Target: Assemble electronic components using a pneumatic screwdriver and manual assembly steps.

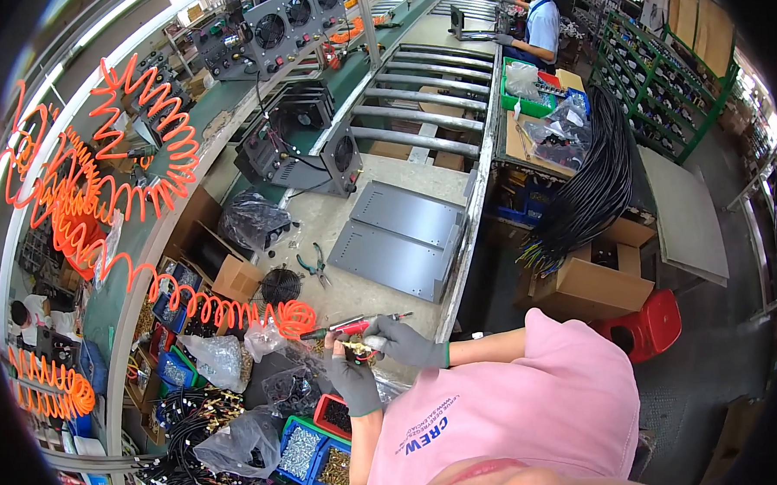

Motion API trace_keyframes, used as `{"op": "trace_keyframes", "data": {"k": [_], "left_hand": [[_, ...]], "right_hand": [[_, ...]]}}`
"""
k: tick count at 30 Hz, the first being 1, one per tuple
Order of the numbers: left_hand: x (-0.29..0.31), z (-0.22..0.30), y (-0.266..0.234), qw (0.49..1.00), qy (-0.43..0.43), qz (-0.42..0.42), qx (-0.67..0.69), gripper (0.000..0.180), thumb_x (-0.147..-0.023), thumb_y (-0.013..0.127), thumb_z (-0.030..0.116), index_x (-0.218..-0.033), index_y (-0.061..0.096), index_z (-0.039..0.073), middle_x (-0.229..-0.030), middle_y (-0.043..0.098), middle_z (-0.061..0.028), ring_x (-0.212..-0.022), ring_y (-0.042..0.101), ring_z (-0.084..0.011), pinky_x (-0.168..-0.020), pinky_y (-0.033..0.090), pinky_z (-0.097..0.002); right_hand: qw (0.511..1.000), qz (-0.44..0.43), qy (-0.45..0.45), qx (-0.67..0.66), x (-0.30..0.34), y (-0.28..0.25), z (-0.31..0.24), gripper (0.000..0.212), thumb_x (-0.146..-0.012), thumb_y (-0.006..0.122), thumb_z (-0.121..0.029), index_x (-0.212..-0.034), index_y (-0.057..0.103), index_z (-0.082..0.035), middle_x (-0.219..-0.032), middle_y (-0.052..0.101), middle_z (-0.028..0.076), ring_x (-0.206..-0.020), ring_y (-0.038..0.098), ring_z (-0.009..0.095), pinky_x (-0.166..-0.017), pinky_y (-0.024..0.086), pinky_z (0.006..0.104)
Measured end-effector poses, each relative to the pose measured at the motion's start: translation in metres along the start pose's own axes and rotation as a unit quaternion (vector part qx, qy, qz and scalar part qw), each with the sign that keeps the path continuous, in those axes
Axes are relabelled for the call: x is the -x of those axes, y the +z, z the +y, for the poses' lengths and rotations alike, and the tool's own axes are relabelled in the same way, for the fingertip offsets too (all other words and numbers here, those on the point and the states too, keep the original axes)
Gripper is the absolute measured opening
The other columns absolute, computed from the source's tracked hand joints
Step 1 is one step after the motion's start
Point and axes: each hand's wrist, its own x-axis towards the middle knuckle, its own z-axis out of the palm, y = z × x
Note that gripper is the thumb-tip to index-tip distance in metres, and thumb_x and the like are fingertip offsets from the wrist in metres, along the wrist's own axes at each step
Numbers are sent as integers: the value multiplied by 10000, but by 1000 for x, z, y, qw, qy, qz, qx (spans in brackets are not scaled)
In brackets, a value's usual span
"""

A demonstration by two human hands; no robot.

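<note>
Pinched in the fingertips of your left hand [357,385], a small brass-coloured part [356,346] sits over the bench's [343,296] near edge, probably held up for close sight; your right hand [408,343] curls beside it, but I cannot tell whether it clasps the red-and-black tool [355,327]. Farther in, pliers [317,265] lie within reach, and grey panels [385,258] rest flat by the right edge, likely leaving you working room.

Head-worn fisheye | faces down, ahead | pink shirt [521,401] close below
</note>
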Motion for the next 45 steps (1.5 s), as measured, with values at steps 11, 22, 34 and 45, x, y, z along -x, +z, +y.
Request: {"op": "trace_keyframes", "data": {"k": [11,22,34,45], "left_hand": [[24,-8,-8,991,26,-70,-109,340,-990,421,310,-1075,539,3,-876,527,-44,-786,498,-109,-689,428,-264],[37,-22,-15,984,1,-98,-149,316,-989,424,297,-992,547,7,-840,513,-31,-767,473,-104,-683,393,-253],[64,-21,13,984,-110,-143,11,387,-989,410,306,-1269,439,41,-784,457,-8,-681,420,-94,-618,372,-237],[12,48,76,988,64,-117,-80,316,-931,541,294,-1132,517,51,-747,479,20,-529,348,-30,-442,271,-171]], "right_hand": [[997,14,-34,66,16,-3,-19,231,-950,500,-237,-1029,494,-21,-789,603,65,-650,595,107,-620,494,278],[997,53,25,46,43,-15,-27,268,-948,499,-265,-1066,506,-24,-795,623,72,-643,631,120,-622,504,273],[994,62,17,92,50,-28,-34,279,-943,508,-275,-1064,514,-25,-781,630,94,-667,657,154,-614,518,291],[962,123,-179,167,39,-92,-59,226,-887,591,-234,-1006,590,-42,-837,621,133,-741,624,283,-665,490,353]]}}
